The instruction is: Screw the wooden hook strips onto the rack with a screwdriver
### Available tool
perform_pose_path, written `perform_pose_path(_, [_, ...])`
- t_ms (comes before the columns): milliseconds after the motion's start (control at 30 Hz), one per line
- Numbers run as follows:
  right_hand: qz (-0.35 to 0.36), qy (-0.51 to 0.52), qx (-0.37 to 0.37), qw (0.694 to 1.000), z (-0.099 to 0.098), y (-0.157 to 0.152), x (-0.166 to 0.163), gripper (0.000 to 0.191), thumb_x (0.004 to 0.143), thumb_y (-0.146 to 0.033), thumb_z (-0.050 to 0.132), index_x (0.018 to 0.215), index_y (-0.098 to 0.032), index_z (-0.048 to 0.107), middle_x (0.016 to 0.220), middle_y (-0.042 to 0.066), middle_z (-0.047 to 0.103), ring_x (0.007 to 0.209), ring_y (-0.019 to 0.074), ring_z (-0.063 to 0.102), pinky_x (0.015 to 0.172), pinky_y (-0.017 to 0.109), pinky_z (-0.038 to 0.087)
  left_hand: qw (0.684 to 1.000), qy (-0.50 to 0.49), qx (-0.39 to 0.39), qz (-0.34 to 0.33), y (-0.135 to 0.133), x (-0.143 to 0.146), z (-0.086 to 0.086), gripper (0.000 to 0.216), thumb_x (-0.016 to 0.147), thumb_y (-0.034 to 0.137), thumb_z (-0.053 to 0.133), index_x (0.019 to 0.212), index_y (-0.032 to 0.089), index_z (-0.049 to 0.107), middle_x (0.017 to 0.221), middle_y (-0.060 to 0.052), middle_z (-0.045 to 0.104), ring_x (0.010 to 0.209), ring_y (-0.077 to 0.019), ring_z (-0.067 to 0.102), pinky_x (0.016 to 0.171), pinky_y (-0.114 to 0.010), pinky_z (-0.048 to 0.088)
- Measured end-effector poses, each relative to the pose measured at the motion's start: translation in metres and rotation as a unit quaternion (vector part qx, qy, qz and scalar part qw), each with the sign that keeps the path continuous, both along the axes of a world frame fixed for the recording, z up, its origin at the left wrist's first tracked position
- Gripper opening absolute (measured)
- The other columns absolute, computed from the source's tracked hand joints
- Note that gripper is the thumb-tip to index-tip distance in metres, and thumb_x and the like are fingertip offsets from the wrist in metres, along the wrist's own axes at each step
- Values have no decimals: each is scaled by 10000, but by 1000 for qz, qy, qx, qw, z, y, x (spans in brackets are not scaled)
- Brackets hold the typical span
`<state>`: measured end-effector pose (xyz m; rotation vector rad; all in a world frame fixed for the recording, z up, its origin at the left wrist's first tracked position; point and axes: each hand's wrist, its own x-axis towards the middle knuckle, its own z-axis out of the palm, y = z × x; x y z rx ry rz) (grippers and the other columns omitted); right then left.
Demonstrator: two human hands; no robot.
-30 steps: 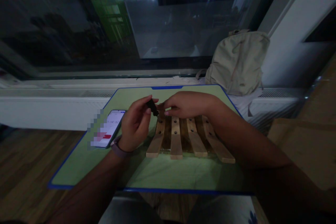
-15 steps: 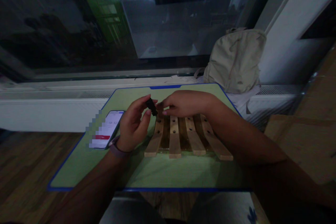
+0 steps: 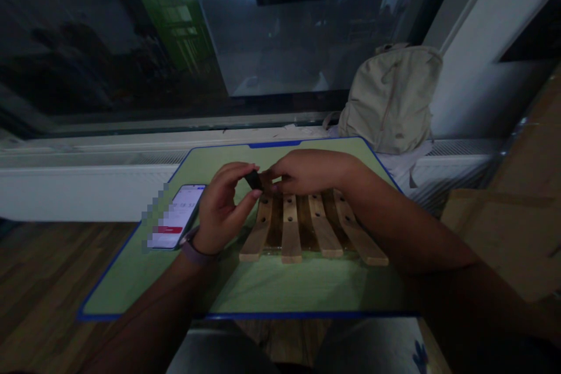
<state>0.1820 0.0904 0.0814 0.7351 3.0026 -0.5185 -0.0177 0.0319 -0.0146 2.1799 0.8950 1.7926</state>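
My left hand (image 3: pixel 223 207) pinches a small black object (image 3: pixel 253 180) between its thumb and fingers, above the far left end of a slatted wooden board (image 3: pixel 291 228). The object is too dark and small to identify, and the fingers partly hide it. My right hand (image 3: pixel 307 172) lies above the board's far edge, with its fingertips against the right side of the black object. Several pale wooden slats with dark holes run across the board. A purple band (image 3: pixel 195 251) circles my left wrist.
The board lies on a green cutting mat with a blue border (image 3: pixel 298 298). A lit phone (image 3: pixel 177 216) lies left of my left hand. A beige backpack (image 3: pixel 390 99) leans beyond the mat, by a white radiator (image 3: pixel 87 193) under a dark window. A cardboard box (image 3: pixel 499 239) stands at right.
The black object has tilted and sits lower in my left fingers, which curl further over it. The whole view has drifted slightly. The wooden board has not moved on the mat.
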Motion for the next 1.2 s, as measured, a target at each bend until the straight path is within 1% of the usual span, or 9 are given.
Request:
perform_pose_path(133, [3,2,-3,1000,0,-1,0,338,960,-233,534,1249,-208,709,1130,85,783,913,186,715,755,257,457,998,6,33,53,4,-3,1,422,797,192,782,1190,289,659,1034,-32,644,957,-167,645,821,-305,574])
perform_pose_path(333, [17,14,-4,1000,-2,1,1,277,953,-228,542,1118,-187,760,1019,74,802,823,175,703,718,261,451,999,-42,-15,-5,-3,5,1,434,931,180,616,1352,258,544,1107,-72,691,976,-163,699,856,-318,593])
perform_pose_path(433, [21,15,-5,1000,-2,1,0,273,954,-234,543,1110,-185,762,1017,72,800,818,174,700,718,259,452,999,-29,-24,-5,-4,4,1,396,959,199,568,1350,258,544,1158,-90,679,1011,-178,691,870,-345,590])
perform_pose_path(633, [9,11,-8,1000,0,1,0,306,960,-252,545,1184,-166,734,1074,102,790,872,192,705,744,267,455,997,23,45,61,4,-4,3,415,816,199,766,1204,306,663,1055,-32,627,959,-171,637,821,-320,579])
perform_pose_path(700, [14,11,-9,1000,0,1,0,302,964,-237,533,1181,-171,733,1051,89,793,850,181,703,737,260,453,997,7,32,65,4,-2,2,436,838,185,743,1246,304,645,1047,-30,646,959,-163,652,824,-307,584])
perform_pose_path(800, [20,9,-7,1000,-1,1,1,281,964,-221,524,1125,-179,750,1031,75,796,825,171,698,723,254,450,999,-33,-6,18,1,3,0,455,906,192,657,1342,282,565,1121,-64,672,982,-170,693,840,-320,606])
perform_pose_path(900, [13,1,9,1000,-1,1,1,293,967,-247,522,1131,-165,750,1039,99,795,837,189,699,714,268,450,1000,-17,-19,-4,-1,4,-1,406,930,195,616,1327,262,565,1170,-91,672,1009,-187,697,883,-363,601])
perform_pose_path(1067, [12,9,-10,1000,-1,1,0,324,964,-230,523,1217,-174,717,1111,98,782,903,191,705,754,264,460,997,38,51,51,2,-3,3,433,815,173,762,1211,309,651,1063,-33,632,972,-174,638,805,-315,574])
perform_pose_path(1200, [6,-1,-2,1000,-1,0,-1,297,966,-229,516,1150,-165,740,1045,99,792,852,190,701,733,268,457,998,27,22,52,2,-3,1,459,849,127,716,1257,322,639,1050,-16,651,965,-146,643,815,-279,562])
